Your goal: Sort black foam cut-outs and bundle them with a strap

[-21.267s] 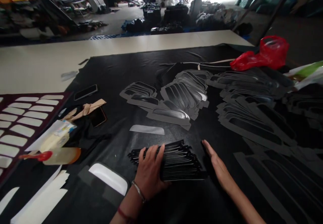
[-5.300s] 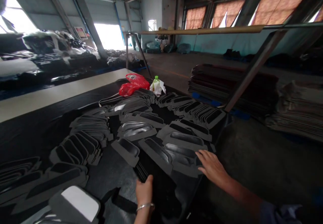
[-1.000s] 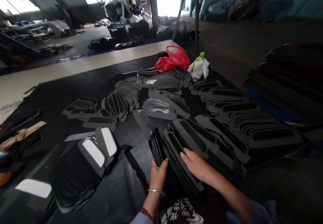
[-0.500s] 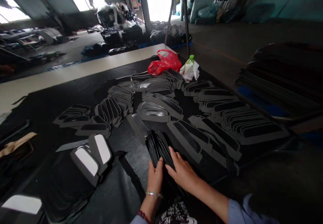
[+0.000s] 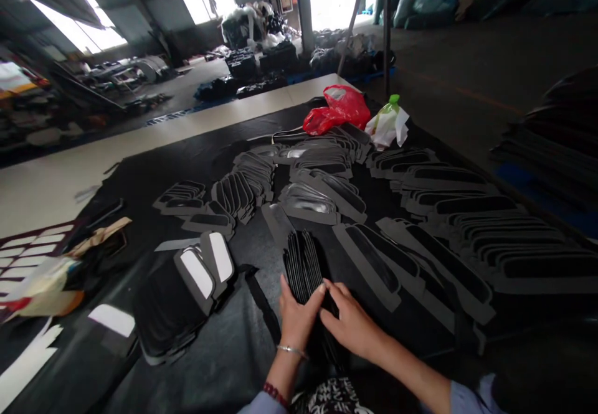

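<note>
**Black sheet over a workshop table, two hands at one bundle**

Bright windows (image 5: 79,15) light the upper left of the frame, above the pale tabletop (image 5: 51,174) that the black sheet (image 5: 219,345) partly covers. At the left edge, white panels (image 5: 37,246) lie in rows on a dark red backing; a tan strip (image 5: 105,236) is near them, and cut white sheets (image 5: 28,364) fill the lower left corner.

Left of centre sits a stack of black pieces (image 5: 163,308), with two white-faced pieces (image 5: 196,274) at its right end. A ragged black strip (image 5: 261,302) comes next.

At lower centre, the bundle (image 5: 301,261) of thin black layers points away from the person. The left hand (image 5: 299,320) is clamped around its near part — thumb on the right side. The right hand (image 5: 350,320) meets that same side, fingers bent, close to the left thumb; whether it grips cannot be told.

Beyond are fanned grey-edged pieces (image 5: 233,193), a red plastic bag (image 5: 346,106) and a green-capped bottle (image 5: 392,99). More overlapping pieces (image 5: 523,283) fill the right.
</note>
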A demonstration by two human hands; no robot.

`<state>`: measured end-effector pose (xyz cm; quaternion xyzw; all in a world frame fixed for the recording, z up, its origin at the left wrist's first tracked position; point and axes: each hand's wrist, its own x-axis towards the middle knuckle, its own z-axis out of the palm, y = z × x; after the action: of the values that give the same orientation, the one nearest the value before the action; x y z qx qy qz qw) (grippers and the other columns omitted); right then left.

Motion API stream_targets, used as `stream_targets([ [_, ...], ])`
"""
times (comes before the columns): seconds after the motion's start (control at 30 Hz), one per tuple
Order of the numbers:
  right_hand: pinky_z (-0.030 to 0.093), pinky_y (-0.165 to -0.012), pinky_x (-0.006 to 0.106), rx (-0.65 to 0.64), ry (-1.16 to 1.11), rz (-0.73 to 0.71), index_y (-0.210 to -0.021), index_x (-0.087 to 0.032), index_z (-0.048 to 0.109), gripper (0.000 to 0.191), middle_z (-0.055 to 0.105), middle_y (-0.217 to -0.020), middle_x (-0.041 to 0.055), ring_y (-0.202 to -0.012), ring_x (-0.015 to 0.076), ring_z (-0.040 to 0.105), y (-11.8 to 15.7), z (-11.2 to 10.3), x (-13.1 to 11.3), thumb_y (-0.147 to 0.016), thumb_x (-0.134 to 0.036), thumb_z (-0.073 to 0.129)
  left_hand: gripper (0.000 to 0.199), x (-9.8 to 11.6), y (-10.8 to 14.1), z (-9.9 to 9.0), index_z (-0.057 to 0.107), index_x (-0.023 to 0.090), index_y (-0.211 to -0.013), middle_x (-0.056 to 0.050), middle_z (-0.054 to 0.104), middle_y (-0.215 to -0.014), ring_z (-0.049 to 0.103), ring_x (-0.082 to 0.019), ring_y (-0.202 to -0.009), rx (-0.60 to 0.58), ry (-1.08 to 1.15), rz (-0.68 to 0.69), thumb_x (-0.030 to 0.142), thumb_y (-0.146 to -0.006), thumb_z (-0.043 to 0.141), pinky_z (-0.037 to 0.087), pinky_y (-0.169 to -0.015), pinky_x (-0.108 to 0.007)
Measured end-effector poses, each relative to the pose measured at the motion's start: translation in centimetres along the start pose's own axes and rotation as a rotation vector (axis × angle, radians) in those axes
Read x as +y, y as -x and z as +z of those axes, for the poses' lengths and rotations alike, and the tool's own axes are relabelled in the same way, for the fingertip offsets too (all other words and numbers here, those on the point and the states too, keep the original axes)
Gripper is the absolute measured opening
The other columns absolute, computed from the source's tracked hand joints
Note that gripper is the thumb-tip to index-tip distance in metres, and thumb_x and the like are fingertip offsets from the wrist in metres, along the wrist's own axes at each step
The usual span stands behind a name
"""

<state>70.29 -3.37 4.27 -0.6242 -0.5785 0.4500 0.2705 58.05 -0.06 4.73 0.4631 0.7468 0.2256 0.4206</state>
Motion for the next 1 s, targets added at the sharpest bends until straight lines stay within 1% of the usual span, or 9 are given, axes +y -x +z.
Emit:
stream_targets([
  [0.13,0.047,-0.081,0.028,-0.126,-0.151,-0.033,-0.119,-0.018,0.052,0.051,0.054,-0.113,0.0081,-0.096,0.0171,0.056,0.4,-0.4,0.7,-0.069,-0.012,0.044,0.107,0.5,0.0,0.3,0.008,0.006,-0.139,-0.024,0.038,-0.132,0.035,-0.033,-0.126,0.027,-0.166,0.02,0.047,-0.061,0.069,0.033,-0.1,-0.043],
  [0.23,0.048,-0.073,0.027,-0.278,-0.169,-0.1,-0.096,-0.018,0.063,0.039,0.061,-0.094,0.0048,-0.084,0.0159,0.059,-1.9,-2.1,2.2,-0.067,-0.01,0.039,0.103,0.2,-0.3,0.4,0.008,0.007,-0.139,-0.024,0.04,-0.129,0.038,-0.033,-0.123,0.036,-0.191,0.055,0.045,-0.064,0.067,0.035,-0.098,-0.043],
  [0.33,0.046,-0.081,0.036,-0.135,-0.083,-0.181,-0.088,-0.017,0.065,0.03,0.064,-0.087,0.0074,-0.085,0.0197,0.059,-7.6,-4.3,2.9,-0.075,-0.018,0.037,0.099,-0.2,-0.4,0.7,0.008,0.01,-0.14,-0.022,0.042,-0.126,0.04,-0.033,-0.121,0.055,-0.217,0.048,0.042,-0.065,0.064,0.036,-0.096,-0.043],
  [0.4,0.04,-0.091,0.042,0.015,-0.06,-0.296,-0.105,-0.015,0.06,0.036,0.06,-0.108,0.0134,-0.102,0.0231,0.054,-12.5,-5.1,2.1,-0.083,-0.03,0.036,0.097,-0.2,-0.2,0.9,0.008,0.011,-0.14,-0.02,0.043,-0.125,0.041,-0.031,-0.12,0.077,-0.225,0.037,0.039,-0.065,0.063,0.035,-0.096,-0.042],
  [0.47,0.032,-0.101,0.041,-0.035,-0.069,-0.398,-0.117,-0.015,0.053,0.046,0.05,-0.126,0.0141,-0.118,0.0226,0.044,-16.8,-5.0,0.7,-0.087,-0.042,0.033,0.096,0.0,0.0,1.1,0.009,0.011,-0.139,-0.019,0.044,-0.122,0.042,-0.03,-0.118,0.086,-0.224,0.024,0.038,-0.065,0.062,0.036,-0.096,-0.04],
  [0.57,0.033,-0.101,0.036,-0.27,-0.075,-0.506,-0.109,-0.018,0.06,0.057,0.057,-0.117,0.009,-0.115,0.0196,0.047,-20.2,-3.5,-1.0,-0.088,-0.056,0.023,0.096,0.4,0.3,1.3,0.01,0.011,-0.139,-0.017,0.046,-0.119,0.045,-0.03,-0.114,0.109,-0.231,0.009,0.037,-0.063,0.063,0.037,-0.095,-0.038],
  [0.7,0.04,-0.094,0.032,-0.502,-0.068,-0.577,-0.092,-0.019,0.067,0.068,0.065,-0.097,0.0066,-0.098,0.0169,0.057,-19.6,-2.1,-1.1,-0.088,-0.063,0.015,0.093,0.6,0.6,1.3,0.012,0.01,-0.139,-0.016,0.045,-0.121,0.043,-0.028,-0.115,0.134,-0.259,0.023,0.033,-0.063,0.061,0.035,-0.097,-0.036],
  [0.9,0.031,-0.103,0.034,-0.47,0.026,-0.508,-0.122,-0.013,0.052,0.064,0.052,-0.125,0.0128,-0.12,0.0193,0.044,-16.8,-1.3,-0.5,-0.09,-0.058,0.019,0.09,0.0,0.7,1.7,0.007,0.008,-0.139,-0.018,0.046,-0.119,0.045,-0.03,-0.114,0.114,-0.32,0.043,0.034,-0.067,0.055,0.039,-0.092,-0.038],
  [1.0,0.034,-0.101,0.031,-0.46,0.119,-0.53,-0.126,-0.013,0.047,0.053,0.051,-0.127,0.0128,-0.119,0.0176,0.045,-16.1,-0.8,-0.8,-0.092,-0.048,0.027,0.093,-1.1,0.3,2.1,0.007,0.006,-0.139,-0.02,0.046,-0.121,0.047,-0.031,-0.113,0.109,-0.322,0.033,0.035,-0.066,0.057,0.039,-0.094,-0.038],
])
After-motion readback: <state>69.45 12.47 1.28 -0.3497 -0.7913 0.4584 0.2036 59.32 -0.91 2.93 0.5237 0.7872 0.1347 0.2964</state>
